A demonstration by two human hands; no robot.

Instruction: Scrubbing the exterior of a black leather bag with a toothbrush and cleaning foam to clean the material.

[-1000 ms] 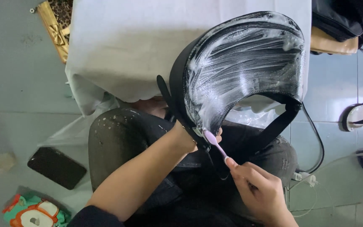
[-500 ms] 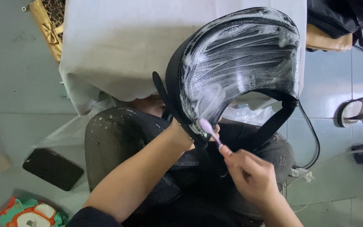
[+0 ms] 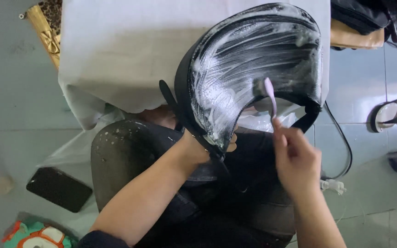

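Grey floor tiles [image 3: 14,92] below; right hand [image 3: 295,158] fingers grip toothbrush [image 3: 270,97], left hand [image 3: 198,149] clasps soapy bag [image 3: 253,59].

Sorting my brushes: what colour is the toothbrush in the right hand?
Pale lilac-pink toothbrush, held by the right hand; head view.

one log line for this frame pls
left hand: holds black bag | right hand: pink toothbrush on bag | bag: foam-coated
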